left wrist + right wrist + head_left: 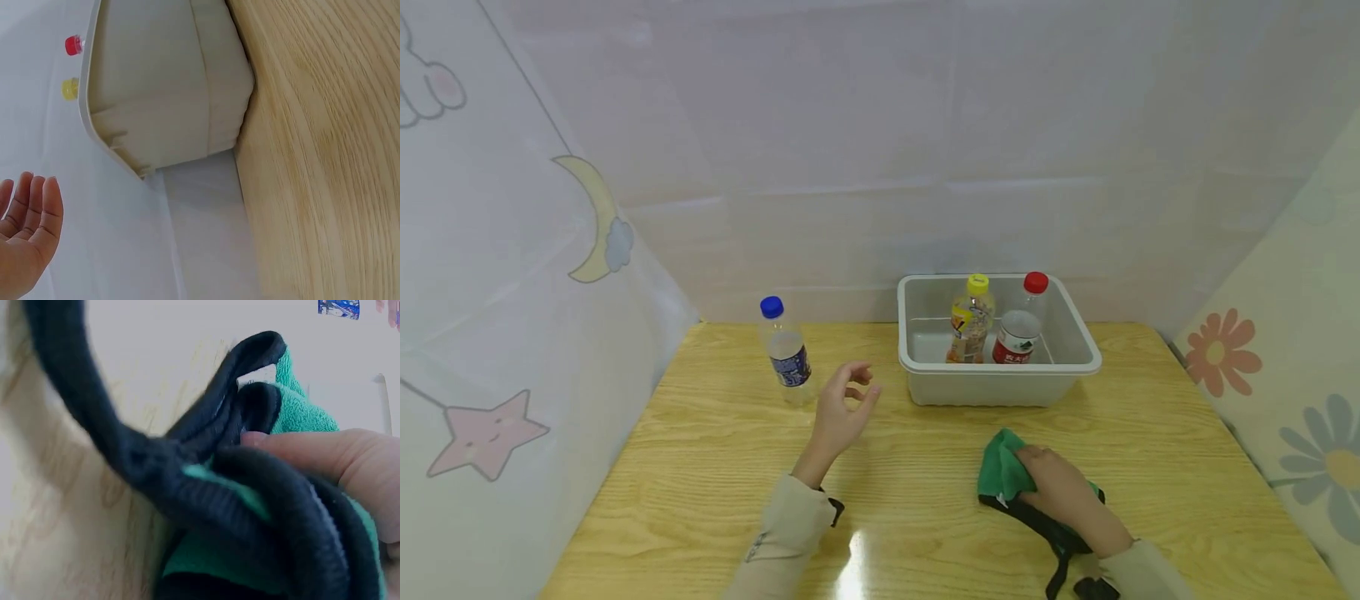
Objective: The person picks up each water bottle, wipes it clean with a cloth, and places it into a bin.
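Observation:
My right hand [1063, 493] grips a green terry cloth [1000, 467] with black edging and a black strap, low over the right front of the table. In the right wrist view the thumb [325, 450] presses into the cloth's bunched folds; the other fingers are mostly hidden. My left hand [841, 410] is raised over the middle of the table, fingers loosely bent and holding nothing. Just left of it stands an upright clear bottle [790, 362] with a blue cap and blue label. In the left wrist view the left hand [31, 231] appears at the lower left, apart from everything.
A light grey plastic bin [985, 390] stands at the back right of the wooden table [700, 500]. Inside are a yellow-capped bottle [972, 329] and a red-capped bottle [1018, 329]. White cloth walls [820, 150] with printed figures enclose the back and sides.

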Demonstrator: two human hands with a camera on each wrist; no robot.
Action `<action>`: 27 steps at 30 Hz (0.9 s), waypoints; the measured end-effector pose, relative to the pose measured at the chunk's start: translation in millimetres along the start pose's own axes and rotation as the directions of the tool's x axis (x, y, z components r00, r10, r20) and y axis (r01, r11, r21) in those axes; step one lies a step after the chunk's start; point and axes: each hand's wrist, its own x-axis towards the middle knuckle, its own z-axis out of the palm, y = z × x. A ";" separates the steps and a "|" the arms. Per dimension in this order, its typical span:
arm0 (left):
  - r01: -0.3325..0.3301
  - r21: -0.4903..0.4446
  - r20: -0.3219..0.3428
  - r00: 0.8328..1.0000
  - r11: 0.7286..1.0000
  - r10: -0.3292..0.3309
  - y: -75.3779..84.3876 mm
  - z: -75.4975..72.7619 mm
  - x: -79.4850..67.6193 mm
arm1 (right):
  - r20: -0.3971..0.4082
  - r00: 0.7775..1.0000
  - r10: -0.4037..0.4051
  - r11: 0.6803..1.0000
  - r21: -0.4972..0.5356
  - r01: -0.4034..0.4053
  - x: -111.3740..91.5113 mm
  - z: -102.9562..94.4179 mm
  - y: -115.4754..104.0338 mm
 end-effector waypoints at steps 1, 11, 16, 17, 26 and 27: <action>0.010 -0.003 -0.002 1.000 1.000 -0.010 -0.4 -1.8 -0.2 | -0.005 1.000 0.006 1.000 0.009 -0.006 -0.1 -0.5 0.1; 0.026 0.013 -0.045 0.999 1.000 -0.026 -7.1 -15.6 -3.1 | -0.006 0.997 0.079 0.996 0.049 -0.078 -3.5 -3.5 1.1; 0.038 0.022 -0.064 0.997 0.999 -0.037 -9.3 -22.1 -4.5 | -0.038 0.997 0.070 0.996 0.057 -0.068 -6.6 -6.7 1.7; 0.040 0.024 -0.068 0.997 0.999 -0.039 -9.9 -23.4 -4.8 | -0.040 0.997 0.068 0.996 0.061 -0.065 -7.2 -7.6 1.7; 0.028 0.086 -0.125 0.992 0.996 -0.017 -16.5 -37.5 -7.4 | -0.049 0.995 0.082 0.992 0.095 -0.077 -9.5 -13.9 2.5; 0.024 0.097 -0.131 0.991 0.995 -0.011 -17.4 -39.4 -7.7 | -0.056 0.995 0.079 0.992 0.103 -0.073 -9.9 -14.9 2.2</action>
